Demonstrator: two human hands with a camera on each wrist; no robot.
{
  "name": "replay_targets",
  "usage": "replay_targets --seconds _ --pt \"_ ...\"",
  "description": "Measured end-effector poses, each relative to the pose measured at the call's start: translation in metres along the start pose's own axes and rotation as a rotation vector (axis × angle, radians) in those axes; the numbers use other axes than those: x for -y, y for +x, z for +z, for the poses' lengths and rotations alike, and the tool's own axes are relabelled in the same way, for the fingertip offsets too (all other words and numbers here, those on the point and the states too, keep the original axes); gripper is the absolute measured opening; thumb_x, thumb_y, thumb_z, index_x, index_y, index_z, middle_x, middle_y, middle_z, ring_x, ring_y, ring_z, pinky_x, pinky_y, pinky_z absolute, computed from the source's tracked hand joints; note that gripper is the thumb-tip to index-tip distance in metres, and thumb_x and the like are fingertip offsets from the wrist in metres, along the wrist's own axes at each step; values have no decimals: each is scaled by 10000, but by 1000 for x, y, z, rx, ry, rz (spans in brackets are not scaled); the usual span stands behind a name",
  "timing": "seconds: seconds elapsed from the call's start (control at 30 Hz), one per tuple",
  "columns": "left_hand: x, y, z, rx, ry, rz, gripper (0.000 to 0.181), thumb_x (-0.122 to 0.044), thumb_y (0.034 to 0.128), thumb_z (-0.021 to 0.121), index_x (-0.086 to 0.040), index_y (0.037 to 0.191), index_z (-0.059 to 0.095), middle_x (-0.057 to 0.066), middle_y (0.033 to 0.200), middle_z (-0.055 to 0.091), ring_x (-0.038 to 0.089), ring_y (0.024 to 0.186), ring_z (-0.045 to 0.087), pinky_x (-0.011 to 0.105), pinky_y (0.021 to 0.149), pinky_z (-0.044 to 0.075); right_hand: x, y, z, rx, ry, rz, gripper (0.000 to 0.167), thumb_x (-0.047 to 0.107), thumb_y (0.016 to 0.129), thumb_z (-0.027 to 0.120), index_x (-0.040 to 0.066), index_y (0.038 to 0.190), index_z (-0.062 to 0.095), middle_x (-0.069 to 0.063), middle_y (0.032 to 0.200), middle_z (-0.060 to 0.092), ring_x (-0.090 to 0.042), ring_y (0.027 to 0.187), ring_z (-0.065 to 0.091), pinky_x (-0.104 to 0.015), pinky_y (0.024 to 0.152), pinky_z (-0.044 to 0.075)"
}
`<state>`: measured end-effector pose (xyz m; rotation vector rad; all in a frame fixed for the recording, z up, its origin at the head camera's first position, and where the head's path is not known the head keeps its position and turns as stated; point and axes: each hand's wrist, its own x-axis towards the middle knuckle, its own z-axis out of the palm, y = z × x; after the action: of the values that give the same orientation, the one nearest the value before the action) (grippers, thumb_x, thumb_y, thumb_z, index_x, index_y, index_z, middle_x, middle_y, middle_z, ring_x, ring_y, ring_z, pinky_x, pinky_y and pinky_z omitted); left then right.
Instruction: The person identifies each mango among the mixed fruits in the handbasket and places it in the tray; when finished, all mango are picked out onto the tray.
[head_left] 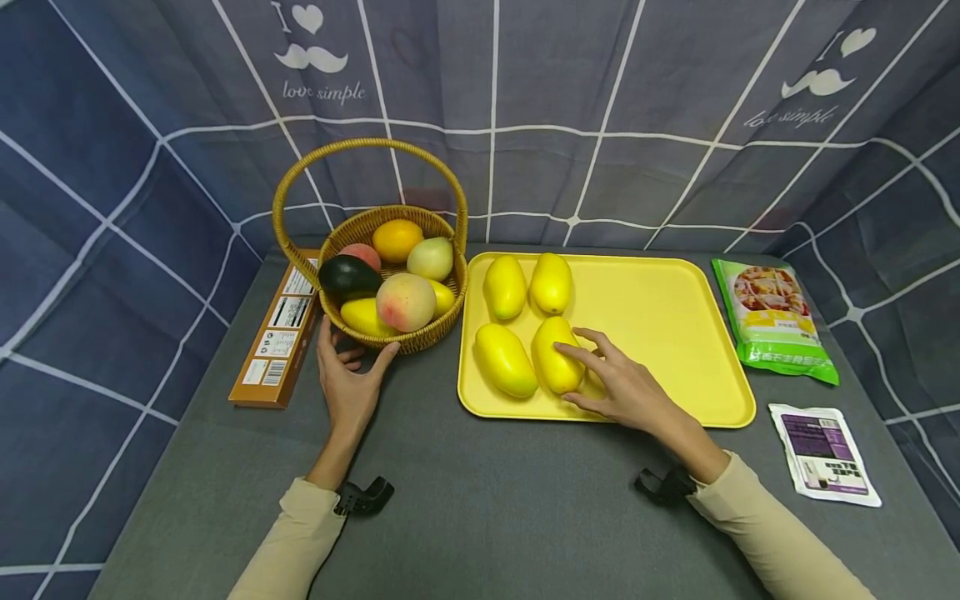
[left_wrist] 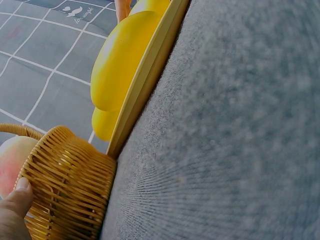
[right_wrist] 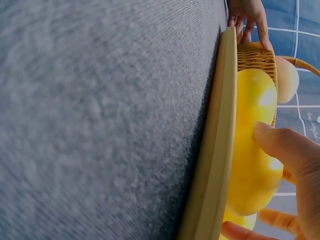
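Note:
In the head view, my right hand [head_left: 626,387] holds a yellow mango [head_left: 553,360] on a yellow tray [head_left: 660,333], thumb on the near side and fingers on the far side. Several mangoes are grouped on the tray's left half. My left hand [head_left: 348,393] grips the front left of a woven basket [head_left: 429,337]. In the left wrist view its thumb [left_wrist: 21,192] presses near the basket rim; the other fingers are hidden there. Inside the basket lie a peach [head_left: 406,302], a dark green avocado-like fruit [head_left: 349,277], an orange fruit [head_left: 397,241], a pale green fruit [head_left: 431,259] and yellow fruit.
A long brown box [head_left: 258,392] lies left of the basket, partly behind it. To the tray's right are a green food packet [head_left: 780,317] and a white and purple pouch [head_left: 825,454]. Grid-patterned curtains [head_left: 540,167] surround the grey table [head_left: 510,508]. The basket's tall handle [head_left: 367,143] arches upward.

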<state>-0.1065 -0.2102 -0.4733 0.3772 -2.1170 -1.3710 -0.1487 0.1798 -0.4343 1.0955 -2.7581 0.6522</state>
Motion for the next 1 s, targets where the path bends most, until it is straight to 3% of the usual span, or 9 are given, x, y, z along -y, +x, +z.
replay_targets --seconds 0.2,0.4,0.53,0.73,0.87,1.0 --pt "-1 -1 0 5 -6 -4 1022 -295 770 850 -282 1564 207 130 1459 391 299 1001 558 330 841 395 1 1 -7 -24 -23 -24 725 394 774 823 263 1418 514 -125 1480 405 -273 1055 609 -316 578 492" --pt "0 0 -1 6 -8 -2 1024 -285 773 848 -279 1566 199 134 1464 386 303 1004 555 328 840 393 6 22 -19 -10 -5 -92 724 390 800 808 237 1436 498 -126 1484 401 -330 1231 526 -500 825 529" --pt "1 0 -1 2 -3 1 1024 -288 772 848 -276 1566 201 135 1460 392 305 1003 558 330 839 398 15 50 -24 48 22 -177 700 439 833 765 280 1451 477 -110 1488 405 -336 1280 495 -531 939 478" --pt "1 0 -3 -3 -1 0 1022 -286 773 848 -283 1565 201 137 1453 402 312 1003 556 335 837 397 32 107 -23 143 98 -313 683 510 852 717 275 1449 482 -111 1489 393 -286 1271 500 -468 1002 460" --pt "0 -1 -2 0 3 1 1021 -288 775 846 -267 1567 201 145 1457 397 312 1011 555 337 841 399 40 141 -15 202 123 -353 746 585 826 703 286 1465 462 -123 1490 389 -296 1295 469 -462 1045 422" --pt "-2 -1 -1 1 10 0 1011 -300 781 840 -257 1567 206 153 1451 398 310 1015 558 334 842 404 43 164 -7 262 118 -343 778 647 792 696 297 1452 477 -135 1502 380 -318 1337 425 -480 1090 369"
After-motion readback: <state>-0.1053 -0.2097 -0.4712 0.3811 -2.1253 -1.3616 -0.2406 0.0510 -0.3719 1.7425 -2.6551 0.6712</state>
